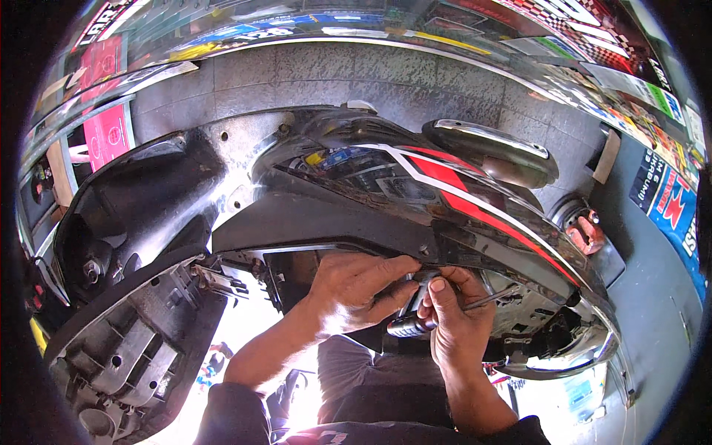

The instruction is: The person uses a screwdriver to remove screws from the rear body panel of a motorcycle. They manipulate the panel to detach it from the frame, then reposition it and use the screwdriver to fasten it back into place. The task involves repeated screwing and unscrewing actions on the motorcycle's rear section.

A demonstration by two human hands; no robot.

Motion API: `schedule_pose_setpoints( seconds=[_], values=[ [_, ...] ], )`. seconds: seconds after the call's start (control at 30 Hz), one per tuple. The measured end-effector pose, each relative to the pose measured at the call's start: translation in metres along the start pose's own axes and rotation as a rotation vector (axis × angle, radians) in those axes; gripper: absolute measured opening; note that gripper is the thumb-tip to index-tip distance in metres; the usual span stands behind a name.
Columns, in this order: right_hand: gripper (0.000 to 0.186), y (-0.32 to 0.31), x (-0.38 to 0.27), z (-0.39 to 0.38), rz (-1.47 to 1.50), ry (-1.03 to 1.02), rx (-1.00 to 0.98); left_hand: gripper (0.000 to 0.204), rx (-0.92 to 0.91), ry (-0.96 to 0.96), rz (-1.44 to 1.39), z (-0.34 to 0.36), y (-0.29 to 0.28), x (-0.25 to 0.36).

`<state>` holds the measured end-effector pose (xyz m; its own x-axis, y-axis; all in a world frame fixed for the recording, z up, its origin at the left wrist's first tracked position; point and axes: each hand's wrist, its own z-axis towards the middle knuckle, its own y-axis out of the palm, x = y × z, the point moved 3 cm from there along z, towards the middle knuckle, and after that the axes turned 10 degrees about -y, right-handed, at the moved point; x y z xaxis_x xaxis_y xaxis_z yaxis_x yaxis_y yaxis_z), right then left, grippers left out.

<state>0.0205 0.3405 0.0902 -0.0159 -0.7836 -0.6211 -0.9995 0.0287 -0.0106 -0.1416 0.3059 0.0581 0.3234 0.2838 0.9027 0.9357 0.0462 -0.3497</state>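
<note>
1. The right hand (461,315) pinches a tool (408,325) between thumb and fingers.
2. Its ribbed handle points left and near; a thin rod, seemingly its shaft, emerges right and slightly far.
3. The left hand (356,289), nearer the handle, bends at the panel's (334,219) near edge; its grip cannot be told.
4. The striped panel spans the far side.

White lettering (653,175) on blue banner (684,268); large white letters (586,28) on checkered sign (610,46)
</note>
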Motion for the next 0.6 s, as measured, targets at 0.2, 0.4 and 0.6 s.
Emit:
schedule_pose_setpoints(
  seconds=[0.2,0.4,0.6],
  values=[
    [0.025,0.001,-0.004,0.002,-0.01,0.022,-0.027,0.031,0.008,0.003,0.0,-0.001,0.002,-0.001],
    [0.027,-0.005,0.007,-0.003,-0.058,-0.038,0.024,0.029,0.009,0.003,0.052,0.001,0.0,0.003],
    [0.029,-0.003,0.005,-0.003,-0.076,-0.079,0.014,0.029,0.06,0.02,0.088,0.0,0.003,0.003]
  ],
)
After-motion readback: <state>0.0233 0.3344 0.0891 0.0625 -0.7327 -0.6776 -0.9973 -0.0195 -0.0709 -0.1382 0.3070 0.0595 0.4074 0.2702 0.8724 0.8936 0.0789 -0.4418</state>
